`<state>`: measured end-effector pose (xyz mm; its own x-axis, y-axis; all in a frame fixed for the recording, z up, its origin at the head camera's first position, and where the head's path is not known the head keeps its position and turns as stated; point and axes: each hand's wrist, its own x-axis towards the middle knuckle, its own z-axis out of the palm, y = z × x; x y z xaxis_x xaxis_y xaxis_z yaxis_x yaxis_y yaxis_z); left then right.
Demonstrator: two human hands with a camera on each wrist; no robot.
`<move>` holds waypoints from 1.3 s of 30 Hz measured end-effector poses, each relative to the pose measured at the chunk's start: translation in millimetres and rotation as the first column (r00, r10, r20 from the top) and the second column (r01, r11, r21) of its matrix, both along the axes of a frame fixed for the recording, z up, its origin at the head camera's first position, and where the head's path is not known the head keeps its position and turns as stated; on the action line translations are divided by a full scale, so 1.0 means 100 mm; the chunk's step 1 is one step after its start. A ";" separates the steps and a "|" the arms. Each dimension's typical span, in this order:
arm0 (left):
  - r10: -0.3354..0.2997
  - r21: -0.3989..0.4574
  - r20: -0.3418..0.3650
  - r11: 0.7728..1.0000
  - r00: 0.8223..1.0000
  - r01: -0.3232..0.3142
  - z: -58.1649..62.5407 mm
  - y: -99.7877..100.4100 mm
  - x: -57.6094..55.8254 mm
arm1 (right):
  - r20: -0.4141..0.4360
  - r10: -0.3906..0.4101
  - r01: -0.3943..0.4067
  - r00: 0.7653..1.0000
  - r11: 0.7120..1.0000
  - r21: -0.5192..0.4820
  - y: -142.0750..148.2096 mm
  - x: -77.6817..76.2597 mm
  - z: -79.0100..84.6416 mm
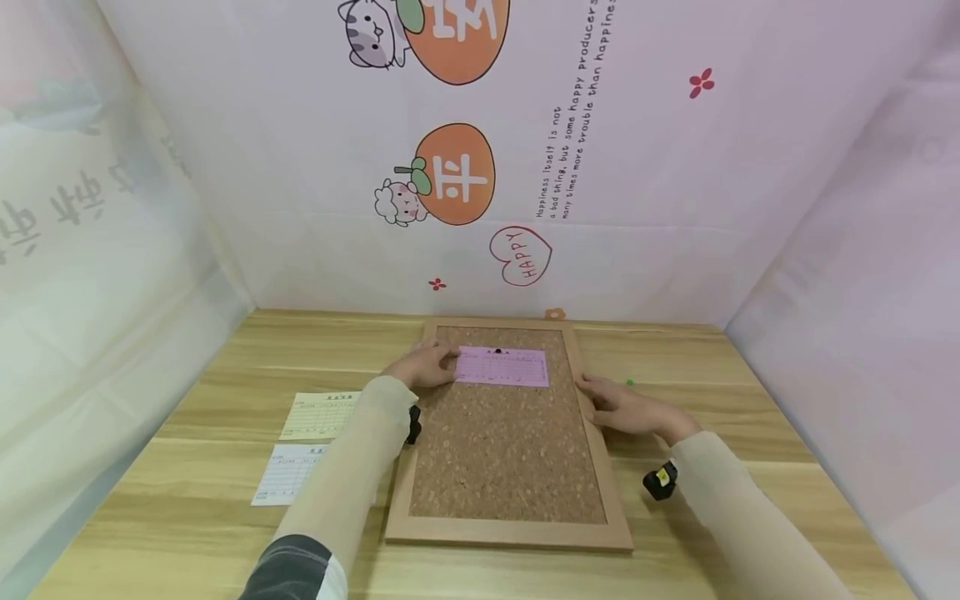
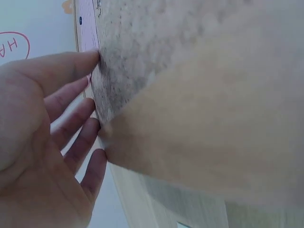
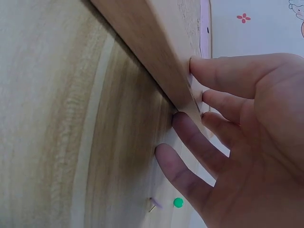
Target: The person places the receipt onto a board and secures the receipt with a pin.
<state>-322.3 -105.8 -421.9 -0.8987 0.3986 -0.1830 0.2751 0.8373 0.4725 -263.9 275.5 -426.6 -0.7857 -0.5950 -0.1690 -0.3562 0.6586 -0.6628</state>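
A wood-framed cork board (image 1: 510, 454) lies on the table. Near its far end is a pink printed slip (image 1: 501, 368), with a dark push pin (image 1: 498, 351) at its top edge. My left hand (image 1: 429, 365) rests at the slip's left end, over the board's left frame; in the left wrist view its fingertips (image 2: 97, 56) touch the board. On the other side, my right hand (image 1: 626, 406) touches the right frame with thumb and fingers loosely extended. Two of that hand's fingers reach down to the table beside the frame in the right wrist view.
Left of the board lie a yellow printed slip (image 1: 318, 415) and a white printed slip (image 1: 288, 475), partly covered by my left sleeve. A green push pin (image 3: 178, 203) and a pale purple pin (image 3: 155, 203) are on the table past my right hand. Printed cloth walls (image 1: 637, 250) enclose the table.
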 end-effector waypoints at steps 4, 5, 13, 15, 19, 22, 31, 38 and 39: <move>-0.027 0.101 0.014 0.995 1.000 0.026 0.01 -0.03 0.01 | 0.020 0.002 -0.002 1.000 1.000 -0.002 0.00 0.00 0.01; -0.028 0.140 0.029 0.990 0.999 0.024 0.01 -0.04 0.01 | 0.022 0.005 -0.005 1.000 1.000 -0.004 0.00 0.00 0.01; -0.039 0.295 0.041 0.955 0.998 0.025 0.04 -0.13 0.05 | 0.038 -0.003 0.003 0.999 1.000 0.007 0.00 -0.02 0.00; -0.045 0.303 0.010 0.952 0.999 0.040 0.05 -0.15 0.07 | 0.041 -0.004 0.003 0.999 1.000 0.008 -0.01 -0.01 0.00; -0.055 0.305 -0.047 0.950 0.997 0.067 0.07 -0.20 0.11 | 0.039 -0.004 0.003 0.999 1.000 0.010 0.00 0.00 -0.01; -0.047 0.295 -0.078 0.953 0.996 0.068 0.10 -0.24 0.13 | 0.044 -0.006 0.006 0.999 1.000 0.007 0.00 0.00 0.00; -0.071 0.289 -0.148 0.951 0.986 0.112 0.14 -0.52 0.25 | 0.058 -0.012 0.012 0.998 1.000 0.004 0.01 -0.02 -0.01; -0.054 0.273 -0.161 0.957 0.985 0.097 0.17 -0.78 0.40 | 0.069 -0.015 0.016 0.998 1.000 -0.011 0.03 -0.02 -0.02; -0.057 0.272 -0.163 0.957 0.985 0.100 0.17 -0.82 0.43 | 0.073 -0.016 0.017 0.997 1.000 -0.013 0.03 -0.02 -0.02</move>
